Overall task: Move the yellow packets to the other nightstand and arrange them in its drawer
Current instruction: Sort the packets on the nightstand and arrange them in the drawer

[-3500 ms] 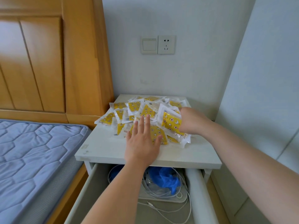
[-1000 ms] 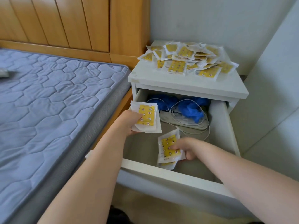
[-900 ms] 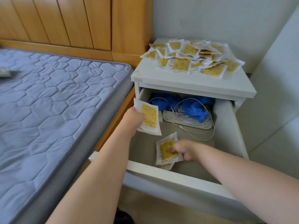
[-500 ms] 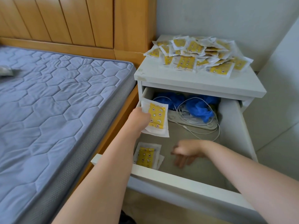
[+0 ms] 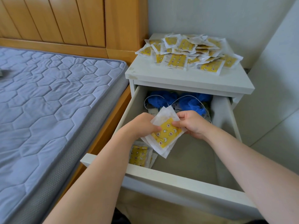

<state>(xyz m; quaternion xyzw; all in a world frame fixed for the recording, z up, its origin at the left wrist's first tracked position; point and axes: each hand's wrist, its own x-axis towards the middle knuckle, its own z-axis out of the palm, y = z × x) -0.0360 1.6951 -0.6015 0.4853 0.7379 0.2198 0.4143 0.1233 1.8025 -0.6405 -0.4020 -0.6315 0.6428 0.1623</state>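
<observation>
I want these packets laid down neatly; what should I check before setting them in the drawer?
1. Drawer open: ok, pulled well out.
2. Grip on held packets: ok, left hand and right hand both pinch them.
3. Room beside the placed stack: ok, bare floor to its right.
4. White cable and blue items out of the way: ok, at the back.
5. Count of packets in hand: cannot tell.
6. Nightstand pile cleared: not ok, many remain.

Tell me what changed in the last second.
The right hand laid its packets in the front left of the drawer, let go, then rose to pinch the stack the left hand holds. The left hand kept its grip; the pile on the nightstand stayed.
</observation>
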